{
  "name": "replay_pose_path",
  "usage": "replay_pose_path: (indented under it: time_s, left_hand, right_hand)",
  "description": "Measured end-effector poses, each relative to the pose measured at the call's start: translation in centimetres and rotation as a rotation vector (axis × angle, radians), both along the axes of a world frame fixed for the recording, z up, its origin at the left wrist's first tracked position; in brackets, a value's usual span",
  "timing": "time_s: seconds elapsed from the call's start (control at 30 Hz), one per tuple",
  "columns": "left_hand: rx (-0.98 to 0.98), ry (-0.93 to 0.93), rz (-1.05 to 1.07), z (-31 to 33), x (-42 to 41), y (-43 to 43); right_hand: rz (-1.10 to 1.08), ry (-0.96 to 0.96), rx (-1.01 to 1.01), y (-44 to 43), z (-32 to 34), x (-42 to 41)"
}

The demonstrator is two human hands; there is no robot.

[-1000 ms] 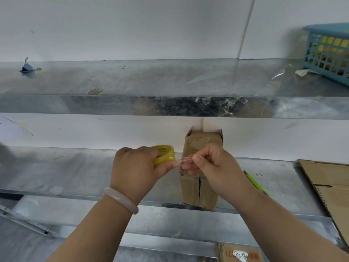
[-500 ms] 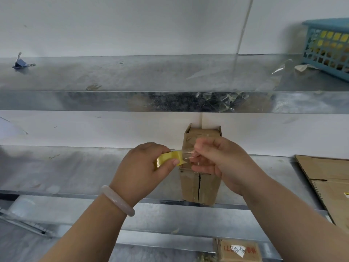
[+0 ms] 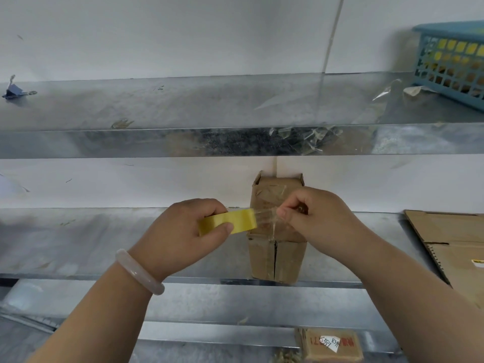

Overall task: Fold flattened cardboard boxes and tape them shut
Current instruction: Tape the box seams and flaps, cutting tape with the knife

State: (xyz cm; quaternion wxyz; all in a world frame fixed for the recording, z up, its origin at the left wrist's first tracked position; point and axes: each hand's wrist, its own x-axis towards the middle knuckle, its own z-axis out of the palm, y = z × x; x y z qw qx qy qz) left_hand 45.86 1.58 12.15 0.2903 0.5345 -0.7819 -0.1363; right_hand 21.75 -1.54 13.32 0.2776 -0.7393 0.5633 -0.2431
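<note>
The left hand [image 3: 180, 234] has turned its gripped yellow roll of clear tape [image 3: 230, 221] broadside, the right hand [image 3: 314, 216] pinching the freed strip [image 3: 265, 218] (short so far), probably for the upright brown cardboard box [image 3: 275, 260] just behind them.

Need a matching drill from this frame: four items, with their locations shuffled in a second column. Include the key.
Column 1
1. tape roll
2. cardboard box
3. blue basket
4. binder clip

Column 2
A. upper shelf, far left
B. gripped in the left hand
C. upper shelf, far right
D. standing upright on the lower shelf

Pairs: 1-B, 2-D, 3-C, 4-A
</note>
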Motion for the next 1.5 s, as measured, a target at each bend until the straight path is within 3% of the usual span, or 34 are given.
replay_pose_path:
  time_s: [0.2, 0.4, 0.63, 0.77, 1.3, 1.5]
  left_hand:
    - [-0.206, -0.341, 0.207, -1.5, 1.1, -1.2]
    - [-0.083, -0.047, 0.075, -3.9, 2.0, -1.7]
    - [-0.361, -0.413, 0.183, -5.6, 1.1, -2.7]
    - [-0.384, -0.387, 0.097, -6.6, 1.2, -3.2]
    - [-0.372, -0.513, 0.186, -7.7, 0.0, -4.7]
    - [-0.298, -0.442, 0.151, -8.9, -0.3, -5.2]
  right_hand:
    - [-0.077, -0.259, 0.229, 1.0, -0.7, -0.9]
    - [-0.185, -0.426, 0.32, 1.1, -1.5, -2.7]
    - [-0.276, -0.416, 0.34, 1.5, -3.4, -4.0]
    - [-0.324, -0.458, 0.338, 1.5, -4.3, -4.4]
    - [-0.368, -0.507, 0.38, 0.6, -7.4, -5.3]
    - [-0.395, -0.751, 0.52, 0.1, -9.5, -5.3]
